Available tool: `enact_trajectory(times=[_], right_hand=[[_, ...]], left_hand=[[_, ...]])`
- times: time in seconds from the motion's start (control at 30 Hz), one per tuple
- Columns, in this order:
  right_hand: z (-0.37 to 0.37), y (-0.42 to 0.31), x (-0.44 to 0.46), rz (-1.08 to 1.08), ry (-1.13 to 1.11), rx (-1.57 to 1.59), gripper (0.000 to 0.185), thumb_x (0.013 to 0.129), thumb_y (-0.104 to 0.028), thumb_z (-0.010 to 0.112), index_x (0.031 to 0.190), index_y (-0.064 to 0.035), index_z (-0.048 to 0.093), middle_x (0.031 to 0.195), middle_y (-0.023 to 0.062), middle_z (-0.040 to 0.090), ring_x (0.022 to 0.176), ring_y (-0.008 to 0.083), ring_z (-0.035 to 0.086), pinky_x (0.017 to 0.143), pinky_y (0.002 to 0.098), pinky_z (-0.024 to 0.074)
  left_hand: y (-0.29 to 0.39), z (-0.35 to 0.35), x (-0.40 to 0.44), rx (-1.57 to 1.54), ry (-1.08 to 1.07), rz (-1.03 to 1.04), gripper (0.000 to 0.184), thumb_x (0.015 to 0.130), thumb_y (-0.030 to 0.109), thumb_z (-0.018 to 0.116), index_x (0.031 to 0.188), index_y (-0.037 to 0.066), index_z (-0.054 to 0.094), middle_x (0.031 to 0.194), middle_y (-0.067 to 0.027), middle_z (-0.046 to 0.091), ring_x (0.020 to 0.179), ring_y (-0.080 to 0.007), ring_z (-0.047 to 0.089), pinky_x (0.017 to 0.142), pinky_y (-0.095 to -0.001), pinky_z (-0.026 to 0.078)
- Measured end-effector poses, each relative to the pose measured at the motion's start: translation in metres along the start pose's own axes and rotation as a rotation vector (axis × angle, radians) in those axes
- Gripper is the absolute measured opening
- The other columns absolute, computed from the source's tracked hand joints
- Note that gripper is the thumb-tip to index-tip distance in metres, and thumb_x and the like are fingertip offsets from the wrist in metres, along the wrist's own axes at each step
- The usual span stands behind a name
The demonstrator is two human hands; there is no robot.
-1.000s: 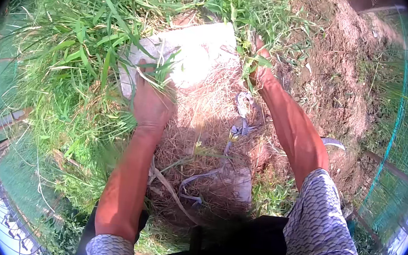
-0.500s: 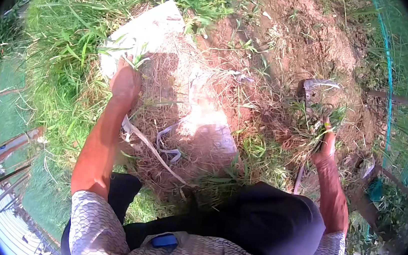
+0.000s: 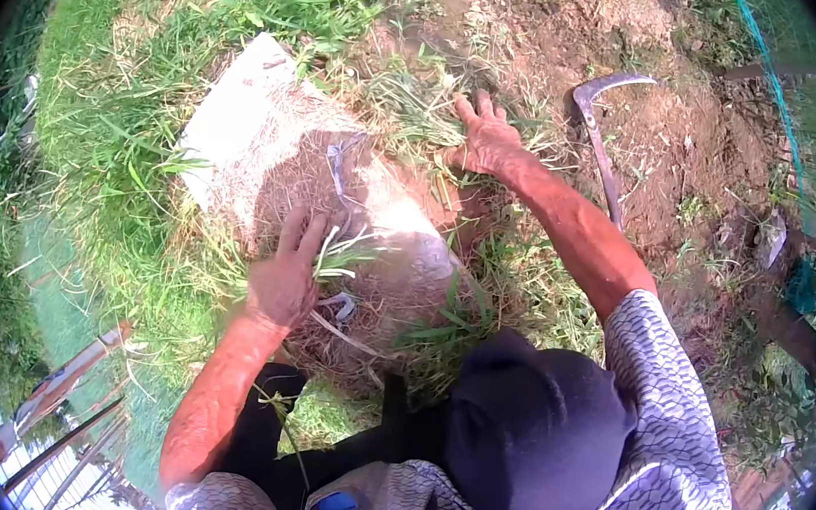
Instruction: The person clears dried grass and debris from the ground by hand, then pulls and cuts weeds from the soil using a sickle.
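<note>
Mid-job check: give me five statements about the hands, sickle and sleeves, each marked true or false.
1. The sickle lies on the ground to the right of the right hand. True.
2. The left hand grips the sickle. False: neither hand holds it.
3. The right hand's fingers are spread at the grass. True.
4. The two hands touch each other. False: they are well apart.
5. The shirt sleeves are patterned. True.
</note>
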State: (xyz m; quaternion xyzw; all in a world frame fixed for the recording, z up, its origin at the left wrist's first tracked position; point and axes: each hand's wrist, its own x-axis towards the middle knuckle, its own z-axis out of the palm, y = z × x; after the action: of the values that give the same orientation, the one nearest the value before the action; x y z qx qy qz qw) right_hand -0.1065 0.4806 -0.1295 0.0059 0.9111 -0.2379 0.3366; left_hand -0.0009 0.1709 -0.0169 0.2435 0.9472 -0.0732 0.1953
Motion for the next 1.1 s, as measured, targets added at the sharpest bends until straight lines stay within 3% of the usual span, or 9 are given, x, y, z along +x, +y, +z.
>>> enact_trajectory(times=[0.07, 0.17, 0.27, 0.53, 0.63, 0.8, 0.93, 1.0, 1.1], right_hand=[[0.026, -0.011, 0.013, 0.098, -0.026, 0.048, 0.089, 0.075, -0.033, 0.072, 0.144, -0.0114, 0.019, 0.149, 0.0228, 0.019, 0.133, 0.0427, 0.028, 0.105, 0.0517, 0.0344], [0.056, 0.006, 0.027, -0.114, -0.046, -0.033, 0.034, 0.072, -0.020, 0.065, 0.101, -0.0023, 0.065, 0.099, 0.0220, 0.065, 0.095, 0.0342, 0.063, 0.079, 0.0403, 0.0531], [0.077, 0.031, -0.005, -0.176, -0.105, -0.145, 0.018, 0.070, -0.016, 0.063, 0.077, -0.0005, 0.067, 0.074, 0.0195, 0.066, 0.074, 0.0330, 0.066, 0.067, 0.0383, 0.0549], [0.094, 0.121, -0.176, 0.028, -0.306, 0.001, 0.059, 0.074, -0.019, 0.066, 0.127, -0.0066, 0.046, 0.115, 0.0229, 0.056, 0.097, 0.0338, 0.061, 0.079, 0.0439, 0.0535], [0.067, 0.084, -0.155, -0.171, 0.042, -0.086, 0.084, 0.076, -0.028, 0.068, 0.144, -0.0106, 0.022, 0.141, 0.0292, 0.029, 0.119, 0.0466, 0.045, 0.095, 0.0472, 0.0457], [0.097, 0.047, -0.120, 0.282, -0.201, 0.047, 0.099, 0.072, -0.027, 0.075, 0.148, -0.0180, 0.012, 0.150, 0.0279, 0.008, 0.126, 0.0468, 0.036, 0.098, 0.0486, 0.0434], [0.120, 0.057, -0.127, 0.331, -0.130, -0.082, 0.066, 0.076, -0.012, 0.065, 0.137, -0.0063, 0.039, 0.116, 0.0254, 0.058, 0.097, 0.0383, 0.062, 0.078, 0.0416, 0.0533], [0.147, 0.083, -0.116, 0.046, 0.040, 0.096, 0.029, 0.078, -0.008, 0.058, 0.106, 0.0019, 0.059, 0.080, 0.0154, 0.066, 0.073, 0.0274, 0.065, 0.065, 0.0352, 0.0541], [0.141, 0.115, -0.120, -0.031, -0.218, 0.288, 0.015, 0.081, -0.013, 0.058, 0.089, 0.0002, 0.059, 0.073, 0.0117, 0.060, 0.067, 0.0215, 0.059, 0.062, 0.0339, 0.0508]], left_hand=[[-0.018, -0.008, -0.006, -0.079, -0.039, -0.191, 0.094, 0.073, 0.038, 0.074, 0.146, 0.013, 0.020, 0.145, -0.0155, 0.033, 0.074, -0.0258, 0.067, 0.053, -0.0330, 0.053], [-0.038, -0.010, -0.015, -0.103, -0.299, -0.469, 0.102, 0.073, 0.047, 0.073, 0.147, 0.011, 0.013, 0.146, -0.0220, 0.028, 0.095, -0.0341, 0.064, 0.073, -0.0394, 0.054], [-0.057, 0.012, -0.023, -0.123, -0.268, -0.490, 0.110, 0.069, 0.053, 0.074, 0.147, 0.007, 0.011, 0.138, -0.0305, 0.036, 0.107, -0.0442, 0.056, 0.085, -0.0435, 0.049], [-0.036, -0.011, -0.001, 0.056, -0.557, -0.518, 0.105, 0.081, 0.059, 0.059, 0.142, -0.009, 0.007, 0.085, -0.0245, 0.065, 0.083, -0.0354, 0.065, 0.074, -0.0416, 0.051], [-0.031, -0.018, 0.008, -0.004, -0.647, -0.560, 0.104, 0.081, 0.059, 0.058, 0.142, -0.010, 0.008, 0.087, -0.0254, 0.065, 0.086, -0.0361, 0.065, 0.079, -0.0417, 0.050], [-0.065, 0.004, -0.010, -0.010, -0.612, -0.415, 0.113, 0.076, 0.068, 0.058, 0.142, -0.008, 0.008, 0.088, -0.0265, 0.064, 0.084, -0.0377, 0.064, 0.073, -0.0431, 0.049], [-0.062, 0.001, -0.006, -0.026, -0.577, -0.440, 0.109, 0.075, 0.066, 0.061, 0.141, -0.008, 0.016, 0.093, -0.0305, 0.062, 0.090, -0.0451, 0.061, 0.073, -0.0446, 0.047], [-0.055, -0.008, -0.004, 0.024, -0.637, -0.435, 0.106, 0.075, 0.069, 0.058, 0.138, -0.009, 0.022, 0.088, -0.0305, 0.062, 0.086, -0.0453, 0.061, 0.070, -0.0468, 0.047], [-0.068, -0.006, -0.009, 0.002, -0.629, -0.385, 0.103, 0.076, 0.070, 0.056, 0.136, -0.009, 0.027, 0.084, -0.0305, 0.062, 0.082, -0.0452, 0.062, 0.066, -0.0492, 0.046]])
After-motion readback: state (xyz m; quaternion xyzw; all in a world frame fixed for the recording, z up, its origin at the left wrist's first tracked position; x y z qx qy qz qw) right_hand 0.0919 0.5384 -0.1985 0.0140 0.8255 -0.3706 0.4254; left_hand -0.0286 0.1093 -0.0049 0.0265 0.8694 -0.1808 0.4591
